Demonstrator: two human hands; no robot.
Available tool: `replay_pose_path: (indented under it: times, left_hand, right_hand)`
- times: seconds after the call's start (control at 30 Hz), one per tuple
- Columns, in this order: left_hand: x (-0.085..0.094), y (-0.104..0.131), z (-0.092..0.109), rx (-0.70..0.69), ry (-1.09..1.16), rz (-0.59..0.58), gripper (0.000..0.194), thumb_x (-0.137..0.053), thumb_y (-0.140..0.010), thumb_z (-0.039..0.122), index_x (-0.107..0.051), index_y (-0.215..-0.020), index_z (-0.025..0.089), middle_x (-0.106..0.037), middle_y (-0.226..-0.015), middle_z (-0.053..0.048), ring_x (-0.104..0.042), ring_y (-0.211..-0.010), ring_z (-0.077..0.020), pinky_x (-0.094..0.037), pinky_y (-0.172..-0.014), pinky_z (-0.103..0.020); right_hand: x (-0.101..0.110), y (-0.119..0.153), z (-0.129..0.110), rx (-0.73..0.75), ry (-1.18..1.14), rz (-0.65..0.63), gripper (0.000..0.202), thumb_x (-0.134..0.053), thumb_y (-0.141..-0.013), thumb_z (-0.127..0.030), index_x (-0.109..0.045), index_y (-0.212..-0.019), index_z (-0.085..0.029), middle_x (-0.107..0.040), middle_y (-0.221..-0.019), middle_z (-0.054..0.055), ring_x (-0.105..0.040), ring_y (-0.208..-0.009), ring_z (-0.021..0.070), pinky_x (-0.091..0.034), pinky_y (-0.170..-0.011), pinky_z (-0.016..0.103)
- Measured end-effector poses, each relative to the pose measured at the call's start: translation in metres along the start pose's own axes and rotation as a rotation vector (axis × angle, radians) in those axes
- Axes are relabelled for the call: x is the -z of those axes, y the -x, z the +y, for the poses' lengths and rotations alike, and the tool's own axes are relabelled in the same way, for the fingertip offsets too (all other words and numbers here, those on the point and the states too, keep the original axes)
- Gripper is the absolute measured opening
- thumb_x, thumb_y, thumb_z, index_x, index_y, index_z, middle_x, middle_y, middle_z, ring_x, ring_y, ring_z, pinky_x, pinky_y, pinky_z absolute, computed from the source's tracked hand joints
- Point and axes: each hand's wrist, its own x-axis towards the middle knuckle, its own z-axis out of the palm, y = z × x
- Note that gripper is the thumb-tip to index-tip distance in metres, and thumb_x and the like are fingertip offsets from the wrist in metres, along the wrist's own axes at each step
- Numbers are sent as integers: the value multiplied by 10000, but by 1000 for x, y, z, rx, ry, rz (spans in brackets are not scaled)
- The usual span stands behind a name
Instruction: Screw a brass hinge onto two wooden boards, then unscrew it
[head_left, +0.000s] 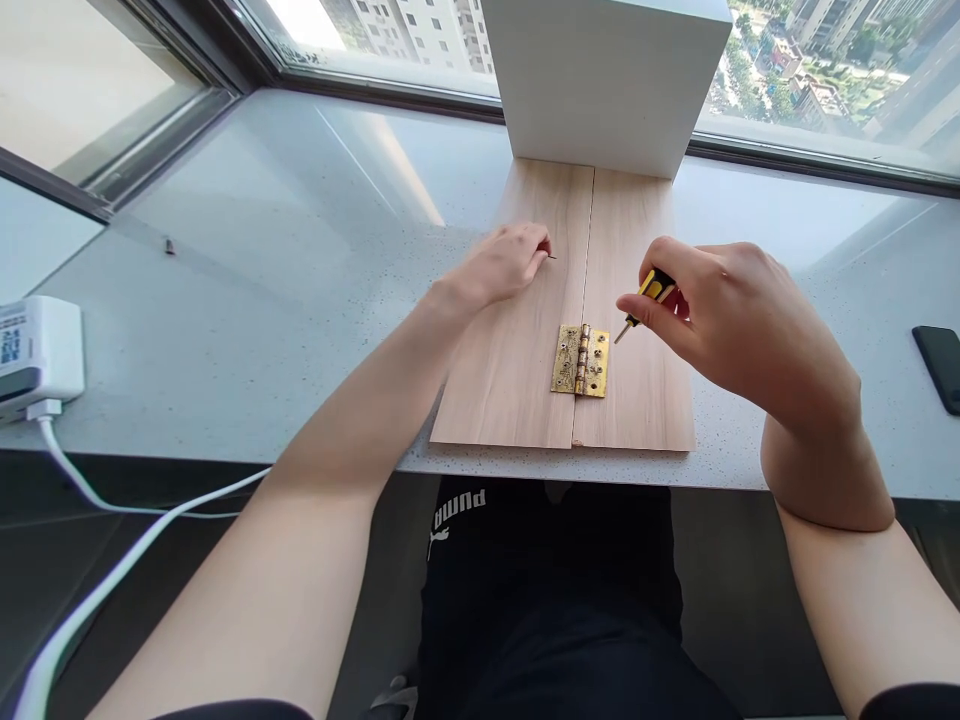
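My right hand (720, 305) is wrapped round the yellow and black handle of a small screwdriver (654, 288). The screwdriver's tip points down and left, just above and right of a brass hinge (581, 362). The hinge lies opened flat across the seam between two wooden boards (502, 385), its knuckle along the gap. Screws appear in some of its holes. Farther back, over the left board, my left hand (514, 258) is closed in a pinch. A thin dark end, looking like a small screw (552, 257), sticks out from its fingertips.
A white box (607, 90) stands on the far end of the boards by the window. On the speckled counter (247, 300), a white power adapter (52, 350) with a cable (112, 570) is at the left. A black phone (941, 365) lies at the right edge.
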Motion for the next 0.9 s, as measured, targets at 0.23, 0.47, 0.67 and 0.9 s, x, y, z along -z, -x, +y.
replay_pose_path:
  times: [0.23,0.47,0.67,0.9]
  left_hand:
    - [10,71,61,-171,263,-258,195,-705,-1127,371,-837,-1175,235,-821,-1137,-92,-771,-1048,-269,-647,-996,-407]
    - [6,81,74,-293,364,-413,163,-812,-1057,433,-918,-1036,312,-839,-1052,-49,-804,-974,-250,-658,-978,-392]
    - [7,88,84,-276,424,-460,151,-870,-1018,488,-934,-1002,352,-820,-1026,-47,-805,-989,-273,-666,-971,-406]
    - [-2,90,88,-333,446,-516,150,-868,-1029,464,-915,-923,368,-795,-1005,-59,-778,-1035,-290,-650,-969,-414]
  right_hand:
    - [18,0,1,-30,84,-24,322,-609,-1200,-537,-677,-1037,-267,-651,-756,67,-490,-635,250,-378,-669,447]
    - [31,0,-3,-56,135,4,432,-552,-1203,-675,-555,-982,-304,-578,-731,56,-586,-705,287,-429,-792,490]
    - [31,0,-5,-33,158,-21,517,-481,-1209,-758,-591,-1033,-284,-652,-780,63,-535,-665,254,-426,-824,500]
    - [30,1,-8,-33,133,-19,436,-576,-1190,-691,-590,-991,-304,-687,-773,69,-580,-667,274,-431,-805,513]
